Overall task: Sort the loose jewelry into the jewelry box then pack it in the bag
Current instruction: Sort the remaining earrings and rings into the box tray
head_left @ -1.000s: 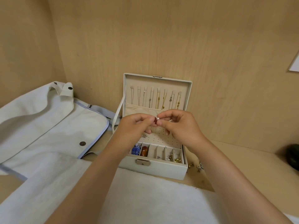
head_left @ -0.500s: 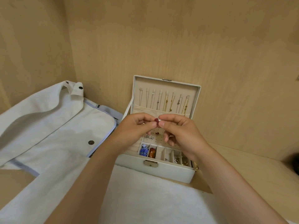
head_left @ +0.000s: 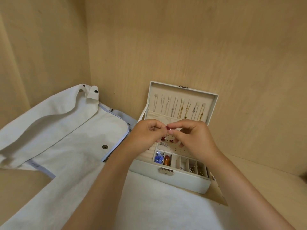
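Note:
A white jewelry box (head_left: pixel 179 181) stands open against the back wall, necklaces (head_left: pixel 181 108) hanging inside its lid. Its front compartments hold blue beads (head_left: pixel 159 158), an amber piece (head_left: pixel 167 160) and small gold and silver bits. Above the box's perforated earring panel, my left hand (head_left: pixel 146 135) and my right hand (head_left: pixel 194 140) meet fingertip to fingertip and together pinch a small red earring (head_left: pixel 168 127). Two more red pieces (head_left: pixel 167 139) sit on the panel below. A white bag (head_left: pixel 66 133) with pale blue trim lies flat to the left.
A fluffy white cloth (head_left: pixel 166 205) covers the surface in front of the box. A few loose jewelry pieces (head_left: pixel 213 178) lie right of the box, partly behind my right forearm. Wooden walls close the back and left.
The view has shifted, so box and bag sit further right and lower. My hands stay together over the box; a red piece now shows between the fingertips where a pale bead showed.

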`<control>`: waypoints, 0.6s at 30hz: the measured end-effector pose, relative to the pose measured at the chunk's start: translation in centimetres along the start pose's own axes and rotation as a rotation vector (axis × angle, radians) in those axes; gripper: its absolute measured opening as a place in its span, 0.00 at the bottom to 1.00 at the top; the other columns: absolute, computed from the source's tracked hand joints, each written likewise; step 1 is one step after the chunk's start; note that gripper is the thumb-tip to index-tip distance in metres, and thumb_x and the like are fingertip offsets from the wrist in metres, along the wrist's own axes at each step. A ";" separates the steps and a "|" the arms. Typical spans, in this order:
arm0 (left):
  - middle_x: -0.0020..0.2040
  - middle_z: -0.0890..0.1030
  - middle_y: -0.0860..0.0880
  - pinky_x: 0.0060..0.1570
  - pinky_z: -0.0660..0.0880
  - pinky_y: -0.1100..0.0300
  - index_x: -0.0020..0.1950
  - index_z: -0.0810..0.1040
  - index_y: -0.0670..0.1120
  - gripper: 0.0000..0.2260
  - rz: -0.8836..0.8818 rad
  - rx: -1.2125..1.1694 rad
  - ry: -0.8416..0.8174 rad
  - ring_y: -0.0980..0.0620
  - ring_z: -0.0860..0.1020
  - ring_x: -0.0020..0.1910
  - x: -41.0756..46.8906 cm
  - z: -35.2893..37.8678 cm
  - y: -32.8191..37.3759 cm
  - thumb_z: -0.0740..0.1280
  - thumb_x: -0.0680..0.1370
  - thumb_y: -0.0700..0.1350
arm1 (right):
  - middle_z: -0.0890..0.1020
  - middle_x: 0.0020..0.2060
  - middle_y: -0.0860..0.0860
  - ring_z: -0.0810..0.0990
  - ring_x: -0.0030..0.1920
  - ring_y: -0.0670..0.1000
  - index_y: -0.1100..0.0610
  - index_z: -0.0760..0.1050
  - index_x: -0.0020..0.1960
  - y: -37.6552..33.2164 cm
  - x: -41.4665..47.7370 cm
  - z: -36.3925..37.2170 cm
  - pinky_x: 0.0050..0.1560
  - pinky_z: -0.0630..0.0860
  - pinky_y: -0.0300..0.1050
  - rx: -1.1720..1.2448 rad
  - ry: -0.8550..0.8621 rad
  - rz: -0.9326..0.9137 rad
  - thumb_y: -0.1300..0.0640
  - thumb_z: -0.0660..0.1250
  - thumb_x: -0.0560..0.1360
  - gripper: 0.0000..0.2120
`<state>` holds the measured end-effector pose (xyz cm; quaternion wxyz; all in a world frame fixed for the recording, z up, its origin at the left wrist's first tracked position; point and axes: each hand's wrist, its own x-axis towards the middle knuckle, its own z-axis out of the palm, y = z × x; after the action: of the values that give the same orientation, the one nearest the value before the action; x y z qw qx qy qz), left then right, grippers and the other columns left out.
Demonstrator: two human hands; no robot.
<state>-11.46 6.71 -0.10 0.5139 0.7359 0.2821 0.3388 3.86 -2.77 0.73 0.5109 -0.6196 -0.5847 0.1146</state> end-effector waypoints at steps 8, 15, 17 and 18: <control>0.63 0.78 0.55 0.63 0.71 0.56 0.65 0.78 0.54 0.15 0.205 0.663 0.037 0.55 0.70 0.64 0.7 -0.1 -3.0 0.63 0.80 0.44 | 0.83 0.45 0.37 0.79 0.48 0.41 0.41 0.85 0.49 2.3 1.0 0.7 0.48 0.77 0.45 -0.645 -0.083 0.002 0.47 0.73 0.75 0.05; 0.66 0.75 0.55 0.67 0.68 0.55 0.69 0.75 0.55 0.19 0.214 0.742 -0.046 0.53 0.68 0.68 0.7 0.0 -3.0 0.62 0.80 0.43 | 0.82 0.46 0.40 0.79 0.48 0.44 0.42 0.85 0.51 2.5 1.1 1.1 0.46 0.77 0.44 -0.739 -0.163 -0.035 0.49 0.72 0.76 0.05; 0.67 0.74 0.54 0.68 0.67 0.55 0.70 0.74 0.56 0.19 0.208 0.757 -0.064 0.53 0.67 0.68 0.8 0.1 -2.9 0.62 0.80 0.44 | 0.81 0.47 0.41 0.78 0.49 0.45 0.43 0.84 0.52 2.5 1.3 1.0 0.48 0.78 0.48 -0.749 -0.228 -0.051 0.50 0.70 0.77 0.07; 0.67 0.74 0.55 0.67 0.67 0.55 0.71 0.74 0.56 0.19 0.204 0.764 -0.074 0.53 0.67 0.68 0.8 0.2 -3.0 0.61 0.80 0.45 | 0.81 0.48 0.42 0.78 0.49 0.46 0.43 0.84 0.53 2.4 1.3 0.9 0.49 0.78 0.49 -0.752 -0.254 -0.054 0.51 0.69 0.77 0.07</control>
<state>-11.03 8.17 -2.79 0.1766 0.9101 0.2945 0.2321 5.11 -0.71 -0.93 0.1747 -0.7288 -0.6605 -0.0450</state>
